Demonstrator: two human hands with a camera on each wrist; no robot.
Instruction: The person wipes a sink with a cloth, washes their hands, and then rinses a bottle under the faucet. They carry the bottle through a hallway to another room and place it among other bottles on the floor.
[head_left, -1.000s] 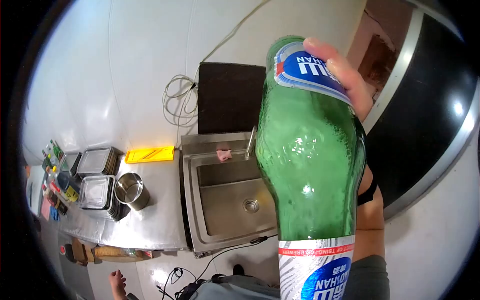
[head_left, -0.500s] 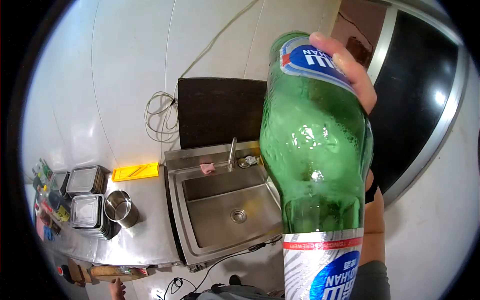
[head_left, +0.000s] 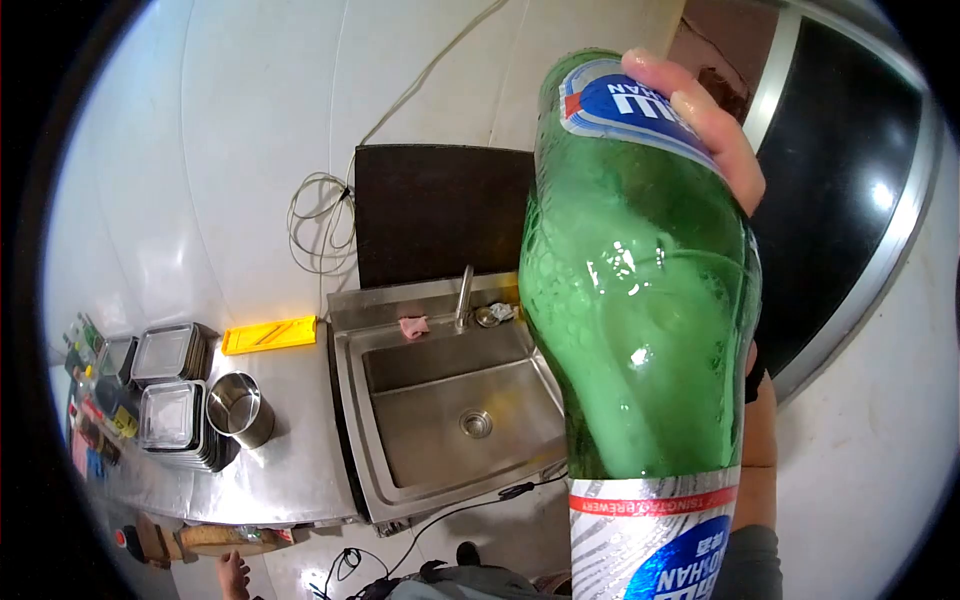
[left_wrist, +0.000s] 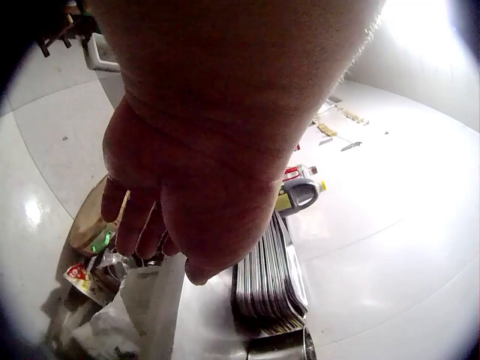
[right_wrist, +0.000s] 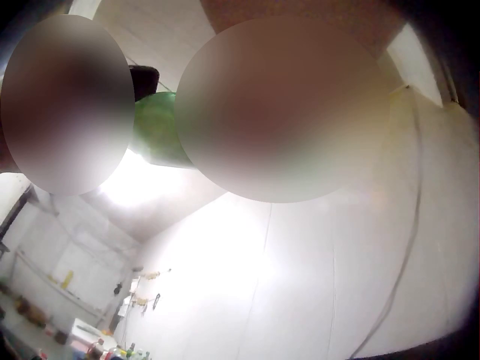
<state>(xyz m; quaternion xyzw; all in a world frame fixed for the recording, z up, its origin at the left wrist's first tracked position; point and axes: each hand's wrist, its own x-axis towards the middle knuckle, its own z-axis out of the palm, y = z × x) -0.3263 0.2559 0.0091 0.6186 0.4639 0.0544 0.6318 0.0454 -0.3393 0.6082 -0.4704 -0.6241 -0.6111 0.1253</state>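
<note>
A green glass beer bottle fills the right middle of the head view, close to the camera. Its silver-labelled neck runs off the bottom edge, so the mouth is out of frame, and its base end is raised away. My right hand grips the bottle near the base, fingers over the blue label. Bubbles and moving liquid show through the glass. Blur covers most of the hand in the right wrist view, with a piece of green bottle visible. My left hand hangs low with loose fingers, holding nothing.
A steel sink with a tap and pink cloth stands ahead. Left on the steel counter are a metal pot, stacked trays, a yellow slicer and several bottles. A black cable crosses below.
The head view has turned rightward, so sink and counter sit farther left. The bottle stays in my right hand, shifting slightly right in view, and the liquid inside has moved.
</note>
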